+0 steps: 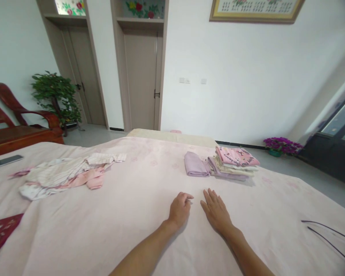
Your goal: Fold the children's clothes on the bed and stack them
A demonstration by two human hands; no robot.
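Note:
My left hand (180,209) rests on the pale pink cloth (126,222), its index finger pointing right and the other fingers loosely curled, holding nothing. Palm down beside it, my right hand (216,211) lies with its fingers stretched out, also without anything in it. Beyond the hands is a folded lilac garment (196,165). Against its right side stands a stack of folded clothes, with a pink printed garment (238,156) on top. Off to the left, a striped white garment (66,170) lies in a crumpled heap with a pink garment (92,178).
A phone (5,162) and a dark red printed item (2,232) lie at the left edge. Thin dark glasses temples (330,237) reach in from the right. Behind are a wooden armchair (23,115), a green plant (57,96) and purple flowers (282,145).

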